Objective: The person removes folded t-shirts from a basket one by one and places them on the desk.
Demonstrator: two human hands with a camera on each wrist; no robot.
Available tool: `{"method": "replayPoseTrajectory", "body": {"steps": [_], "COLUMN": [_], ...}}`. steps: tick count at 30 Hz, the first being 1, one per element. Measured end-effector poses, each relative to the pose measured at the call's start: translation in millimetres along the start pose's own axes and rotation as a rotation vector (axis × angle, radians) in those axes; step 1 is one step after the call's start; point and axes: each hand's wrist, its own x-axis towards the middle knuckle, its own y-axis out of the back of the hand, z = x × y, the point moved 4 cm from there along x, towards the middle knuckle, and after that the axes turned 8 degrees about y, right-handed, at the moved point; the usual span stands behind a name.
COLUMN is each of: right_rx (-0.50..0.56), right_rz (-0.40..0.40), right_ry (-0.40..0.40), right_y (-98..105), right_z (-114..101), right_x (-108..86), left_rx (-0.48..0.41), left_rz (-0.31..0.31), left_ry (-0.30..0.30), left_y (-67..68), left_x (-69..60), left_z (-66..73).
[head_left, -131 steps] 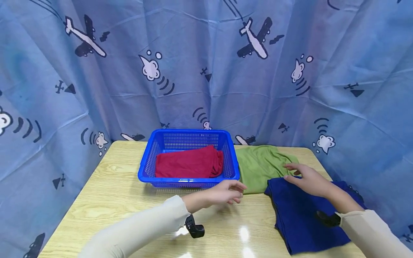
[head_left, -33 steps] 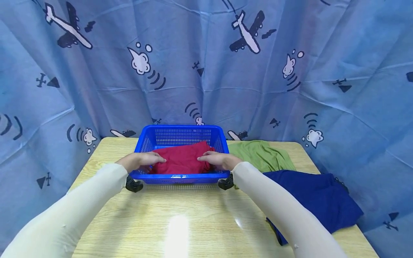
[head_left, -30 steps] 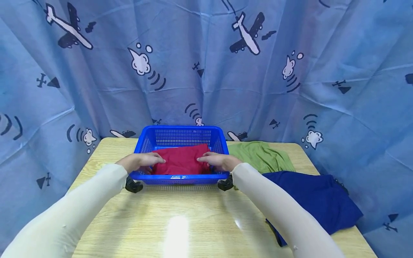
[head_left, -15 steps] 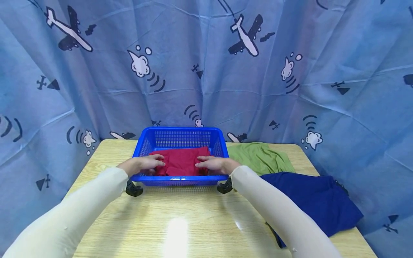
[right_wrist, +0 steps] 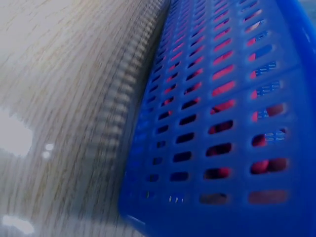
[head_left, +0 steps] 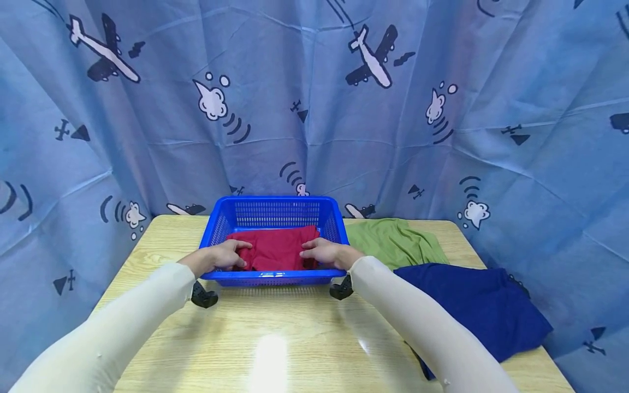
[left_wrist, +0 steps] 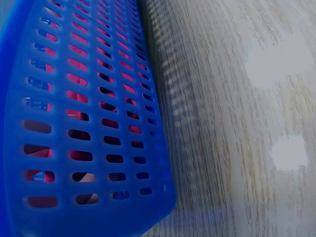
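A folded dark red cloth (head_left: 277, 250) lies in a blue perforated plastic basket (head_left: 282, 204) in the head view. My left hand (head_left: 223, 255) reaches over the basket's front left corner, index finger and thumb spread apart at the cloth's left end. My right hand (head_left: 328, 252) comes over the front right corner, its fingertips against the cloth's right end. Some fingers of both hands are hidden behind the basket's rim. The left wrist view shows the basket's front wall (left_wrist: 94, 113), with red cloth through its slots. The same wall (right_wrist: 212, 108) fills much of the right wrist view.
A green cloth (head_left: 395, 240) lies on the wooden table (head_left: 221, 338) right of the basket. Nearer, a folded navy cloth (head_left: 484, 305) lies partly behind my right sleeve (head_left: 422, 322). A blue curtain (head_left: 304, 109) with airplane prints hangs behind the table.
Both hands have come from the table's right side into the basket. In the last second the red cloth has settled lower, and the left thumb and index finger have spread apart.
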Motion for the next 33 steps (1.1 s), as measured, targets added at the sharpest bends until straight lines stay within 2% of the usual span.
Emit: {"method": "replayPoseTrajectory", "body": {"steps": [5, 11, 17, 25, 33], "right_rx": [-0.013, 0.054, 0.124, 0.195, 0.371], "right_rz": [0.105, 0.167, 0.231, 0.247, 0.242], "right_ry": [0.053, 0.073, 0.106, 0.155, 0.222], "right_y": [3, 6, 14, 21, 30], "right_z": [-1, -1, -9, -24, -35], "right_x": [0.4, 0.9, -1.6, -2.7, -5.6], "left_rx": [0.018, 0.026, 0.029, -0.078, -0.186], "left_rz": [0.050, 0.113, 0.149, 0.140, 0.147], "left_ry": [-0.008, -0.040, -0.102, -0.145, -0.201], "left_y": [-0.6, -0.1, 5.0, 18.6, 31.6], "left_x": [0.7, 1.7, 4.2, -2.8, -10.8], "left_z": [-0.4, 0.9, 10.0, 18.8, 24.6]}}
